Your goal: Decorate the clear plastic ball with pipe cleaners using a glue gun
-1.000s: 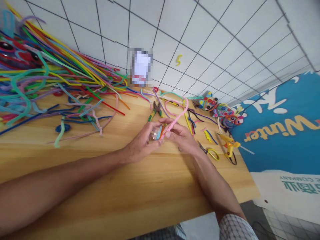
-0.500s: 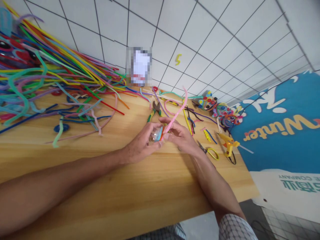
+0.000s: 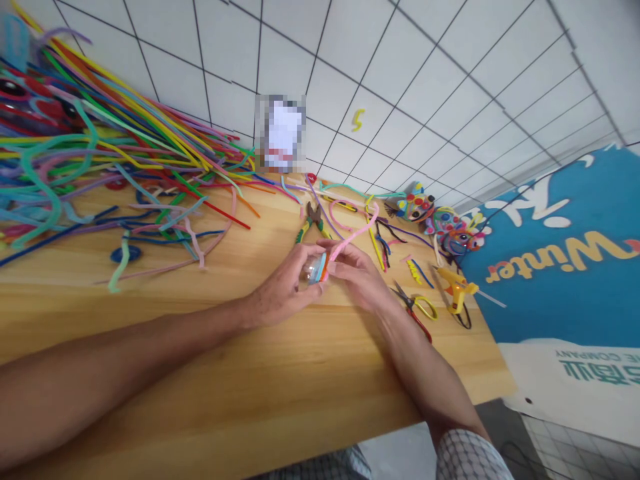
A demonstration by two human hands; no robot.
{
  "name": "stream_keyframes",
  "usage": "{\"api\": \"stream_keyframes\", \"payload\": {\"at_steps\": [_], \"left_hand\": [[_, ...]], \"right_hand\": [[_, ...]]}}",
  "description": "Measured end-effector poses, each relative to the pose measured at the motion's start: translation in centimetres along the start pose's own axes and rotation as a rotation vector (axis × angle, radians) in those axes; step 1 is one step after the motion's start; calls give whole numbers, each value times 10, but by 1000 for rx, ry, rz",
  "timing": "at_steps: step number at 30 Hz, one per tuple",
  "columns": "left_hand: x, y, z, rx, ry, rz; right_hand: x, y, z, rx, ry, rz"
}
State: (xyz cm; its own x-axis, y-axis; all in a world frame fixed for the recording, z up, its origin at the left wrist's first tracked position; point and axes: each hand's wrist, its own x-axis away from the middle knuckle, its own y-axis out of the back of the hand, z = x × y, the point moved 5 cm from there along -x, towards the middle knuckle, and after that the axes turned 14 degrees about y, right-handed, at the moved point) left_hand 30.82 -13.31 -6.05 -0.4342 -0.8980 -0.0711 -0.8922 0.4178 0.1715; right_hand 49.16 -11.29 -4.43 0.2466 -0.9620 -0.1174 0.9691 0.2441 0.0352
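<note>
Over the middle of the wooden table, my left hand (image 3: 293, 283) is closed around a small clear plastic piece (image 3: 311, 270) with light-blue and orange bands on its right side. My right hand (image 3: 360, 270) pinches a pink pipe cleaner (image 3: 357, 233) against that banded side. The pipe cleaner's free end rises to the right and bends over at the tip. Some of my right fingers are hidden behind the piece. Just beyond my hands lie pliers (image 3: 313, 217) with green and yellow handles, their jaws pointing away.
Many colourful pipe cleaners (image 3: 150, 137) are heaped at the left. Scissors (image 3: 415, 303) and a yellow glue gun (image 3: 457, 290) lie at the right. Small decorated figures (image 3: 417, 203) stand by the tiled wall, near a phone (image 3: 284, 133) with a blurred outline.
The pink pipe cleaner's free end has swung lower and to the right, and its tip now bends over. My right hand has shifted slightly; my left keeps its hold.
</note>
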Motion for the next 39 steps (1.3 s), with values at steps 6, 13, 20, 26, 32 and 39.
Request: {"api": "stream_keyframes", "payload": {"at_steps": [6,13,20,26,32,39], "left_hand": [[0,-1,5,44,-23,5],[-5,-4,17,295,57,88],[-9,-1,12,90,-7,12],[-6,-1,8,-1,-134,-41],[-3,-2,5,-79,-273,-101],[-2,0,7,-112,-253,-89]], "right_hand": [[0,-4,0,-50,-4,11],[0,-4,0,-52,12,5],[-1,-9,1,-18,58,18],[-1,-8,1,-129,7,-30],[0,-7,-1,-176,-23,-63],[0,-5,-3,-173,-25,-78]]}}
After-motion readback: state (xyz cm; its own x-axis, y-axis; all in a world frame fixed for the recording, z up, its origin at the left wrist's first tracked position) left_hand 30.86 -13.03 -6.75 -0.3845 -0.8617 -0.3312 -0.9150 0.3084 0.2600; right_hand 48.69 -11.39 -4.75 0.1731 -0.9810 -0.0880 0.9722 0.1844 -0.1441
